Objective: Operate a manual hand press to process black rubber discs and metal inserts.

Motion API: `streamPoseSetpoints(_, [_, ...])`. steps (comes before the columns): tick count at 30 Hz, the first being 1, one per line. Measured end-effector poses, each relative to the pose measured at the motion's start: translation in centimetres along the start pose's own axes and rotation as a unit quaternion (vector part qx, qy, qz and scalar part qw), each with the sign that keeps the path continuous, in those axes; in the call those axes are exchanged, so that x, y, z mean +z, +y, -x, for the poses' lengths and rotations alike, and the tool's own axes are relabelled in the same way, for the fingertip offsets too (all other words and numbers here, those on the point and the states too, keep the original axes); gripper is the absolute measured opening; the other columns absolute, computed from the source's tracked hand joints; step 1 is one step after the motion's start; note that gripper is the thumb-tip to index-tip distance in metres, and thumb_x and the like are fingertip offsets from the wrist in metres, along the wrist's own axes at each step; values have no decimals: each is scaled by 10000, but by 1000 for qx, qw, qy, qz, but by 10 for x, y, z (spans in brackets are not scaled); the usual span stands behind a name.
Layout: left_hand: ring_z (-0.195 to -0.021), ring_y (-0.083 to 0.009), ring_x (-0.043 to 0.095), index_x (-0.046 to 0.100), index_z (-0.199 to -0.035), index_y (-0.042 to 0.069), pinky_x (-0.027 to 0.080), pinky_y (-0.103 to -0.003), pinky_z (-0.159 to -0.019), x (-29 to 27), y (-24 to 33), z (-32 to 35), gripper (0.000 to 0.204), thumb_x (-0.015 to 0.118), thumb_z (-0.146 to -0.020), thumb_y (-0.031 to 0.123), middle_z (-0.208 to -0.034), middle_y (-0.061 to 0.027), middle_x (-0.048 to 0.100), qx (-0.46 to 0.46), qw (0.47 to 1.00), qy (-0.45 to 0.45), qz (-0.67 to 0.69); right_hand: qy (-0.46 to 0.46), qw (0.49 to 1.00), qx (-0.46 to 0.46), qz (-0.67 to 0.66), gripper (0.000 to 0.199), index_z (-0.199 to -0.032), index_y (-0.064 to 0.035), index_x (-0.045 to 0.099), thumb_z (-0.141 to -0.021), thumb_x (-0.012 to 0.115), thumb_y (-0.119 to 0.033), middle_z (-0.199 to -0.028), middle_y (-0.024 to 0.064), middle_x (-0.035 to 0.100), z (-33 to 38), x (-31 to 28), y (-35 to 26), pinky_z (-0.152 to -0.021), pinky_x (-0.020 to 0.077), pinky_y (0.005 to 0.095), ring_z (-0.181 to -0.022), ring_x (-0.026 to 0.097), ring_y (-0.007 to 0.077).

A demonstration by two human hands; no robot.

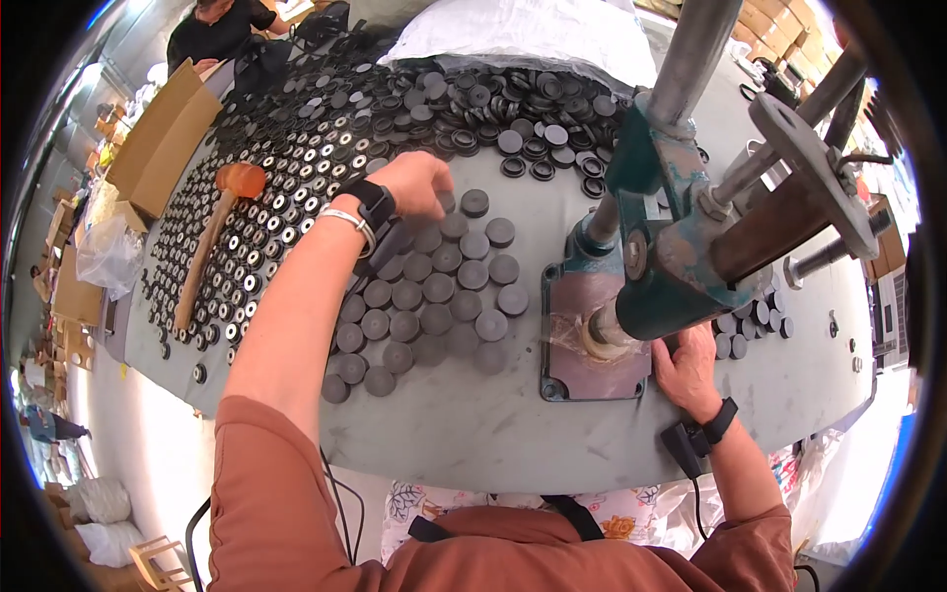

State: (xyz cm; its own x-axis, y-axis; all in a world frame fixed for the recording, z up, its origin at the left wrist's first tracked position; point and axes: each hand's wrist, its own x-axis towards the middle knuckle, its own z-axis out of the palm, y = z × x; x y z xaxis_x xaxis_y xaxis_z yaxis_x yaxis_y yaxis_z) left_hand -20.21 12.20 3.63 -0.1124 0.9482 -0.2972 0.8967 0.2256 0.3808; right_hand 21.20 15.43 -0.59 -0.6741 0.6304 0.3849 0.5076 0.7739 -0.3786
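Clearly, a green press stands beside the right hand, its partly hidden fingers' grip unclear. The left hand curls over black discs; whether it pinches one cannot be told. Most spread personward of those fingertips, flat, axes vertical.

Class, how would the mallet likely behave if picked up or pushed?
The mallet would probably feel head-heavy, since its chunky orange head sits at one end of a slim handle. The handle looks wooden, so it is likely stiff. Pushed sideways, it would probably nudge the rings crowded on both sides.
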Motion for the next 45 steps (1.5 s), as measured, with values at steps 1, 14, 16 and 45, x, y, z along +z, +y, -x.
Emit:
streamPoseSetpoints(1, [-903, -210, 640, 665, -1001, -5, 503, -323, -788, -2, 2, 0, 418, 787, -636, 159, -980, -132, 676, 7, 1000, -13, 12, 2, 1000, 1, 4, 364, -1053, -32, 564, -700, 646, -59, -1014, 130, 555, 1, 1, 1, -828, 408, 408, -931, 472, 357])
streamPoseSetpoints(14, [-992, -295, 613, 666, -1033, 102, 486, -402, -841, 17, 67, -100, 351, 700, -735, 283, -1025, -126, 658, -113, 969, 218, -28, -9, 1000, 11, 25, 164, -860, -60, 647, -713, 609, -122, -928, 148, 607, 6, 7, 4, -790, 409, 438, -890, 536, 367])
streamPoseSetpoints(16, [-988, -296, 612, 663, -1029, 105, 485, -391, -837, 24, 62, -107, 347, 718, -715, 241, -1023, -122, 657, -96, 968, 231, -37, -4, 999, -1, 51, 163, -860, -58, 644, -717, 604, -126, -924, 149, 607, 7, 5, 4, -785, 408, 442, -893, 536, 367])
streamPoseSetpoints(45, [-1075, -301, 556, 618, -1043, 21, 469, -416, -867, 35, 106, -96, 446, 690, -753, 352, -1156, -149, 563, 13, 968, 233, -94, -64, 996, 27, 54, 222, -955, -58, 657, -778, 540, -123, -1014, 165, 618, 17, 9, 12, -926, 350, 459, -998, 536, 371])
